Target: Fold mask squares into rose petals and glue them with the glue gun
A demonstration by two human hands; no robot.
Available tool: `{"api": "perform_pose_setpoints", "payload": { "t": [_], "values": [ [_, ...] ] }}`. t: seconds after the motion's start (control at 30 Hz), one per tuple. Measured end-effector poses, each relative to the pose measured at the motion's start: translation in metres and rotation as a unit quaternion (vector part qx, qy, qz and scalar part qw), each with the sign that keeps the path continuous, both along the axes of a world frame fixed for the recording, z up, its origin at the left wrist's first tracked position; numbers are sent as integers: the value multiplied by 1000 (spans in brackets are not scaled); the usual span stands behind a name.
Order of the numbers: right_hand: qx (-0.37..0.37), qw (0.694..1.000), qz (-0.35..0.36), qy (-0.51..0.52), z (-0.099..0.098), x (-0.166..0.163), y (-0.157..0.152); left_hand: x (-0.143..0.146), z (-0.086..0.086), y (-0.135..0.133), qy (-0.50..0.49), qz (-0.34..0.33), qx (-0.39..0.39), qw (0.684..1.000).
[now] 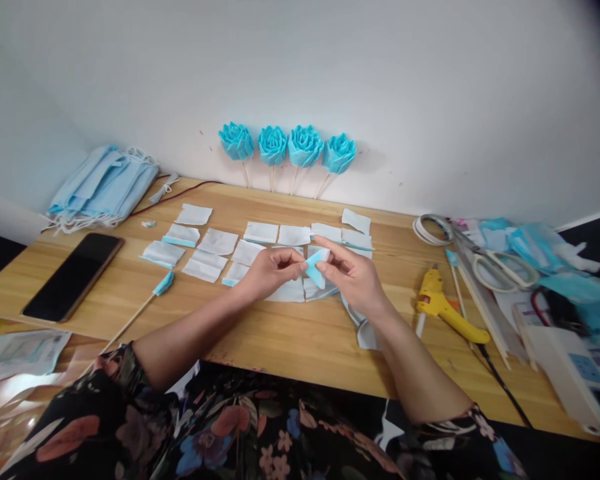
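Between my two hands is a small folded piece of blue and white mask fabric (pixel 318 268). My left hand (pixel 276 270) pinches its left edge between thumb and fingertips. On the other side my right hand (pixel 353 272) grips it with the thumb, the index finger stretched along the top. Under and around them lie several rectangular fabric pieces (pixel 219 241) in rough rows, white side mostly up, some with a blue edge showing. My hands hide part of these. A wooden stick with a blue fabric bud (pixel 164 283) rests to the left of my left forearm.
Several blue fabric roses on sticks (pixel 305 147) lean against the wall. Left are stacked face masks (pixel 103 183) and a phone (pixel 74 277). Right are a yellow glue gun (pixel 447 310) with its cord, scissors (pixel 503 270), a tape roll (pixel 433 230) and blue scraps (pixel 545 247).
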State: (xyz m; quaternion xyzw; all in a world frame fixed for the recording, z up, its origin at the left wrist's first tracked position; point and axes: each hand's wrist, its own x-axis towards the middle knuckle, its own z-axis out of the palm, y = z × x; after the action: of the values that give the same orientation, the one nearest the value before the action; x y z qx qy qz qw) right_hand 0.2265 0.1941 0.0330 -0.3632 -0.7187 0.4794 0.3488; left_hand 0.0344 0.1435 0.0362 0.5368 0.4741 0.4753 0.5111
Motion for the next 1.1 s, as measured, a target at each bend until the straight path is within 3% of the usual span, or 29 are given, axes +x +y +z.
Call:
{"api": "perform_pose_setpoints", "payload": {
  "t": [0.33,0.47,0.67,0.8,0.93,1.0,1.1],
  "values": [
    [-36,998,20,57,-2,0,3,1,-1,0,13,1,-18,1000],
    [-1,999,-34,38,-4,-3,1,3,-2,-1,26,-11,-20,999],
    [-45,991,-76,99,-3,-1,4,1,0,0,7,5,-10,1000],
    [-77,994,-15,82,0,-3,3,0,0,1,-3,26,-4,1000],
    [-53,997,42,-23,1,-2,3,-2,0,2,-12,32,0,999],
    [-46,998,22,-45,3,2,5,-3,1,2,-26,56,-5,998],
    [-48,995,-66,59,9,10,13,-4,4,2,-39,92,-15,995]
  ]
}}
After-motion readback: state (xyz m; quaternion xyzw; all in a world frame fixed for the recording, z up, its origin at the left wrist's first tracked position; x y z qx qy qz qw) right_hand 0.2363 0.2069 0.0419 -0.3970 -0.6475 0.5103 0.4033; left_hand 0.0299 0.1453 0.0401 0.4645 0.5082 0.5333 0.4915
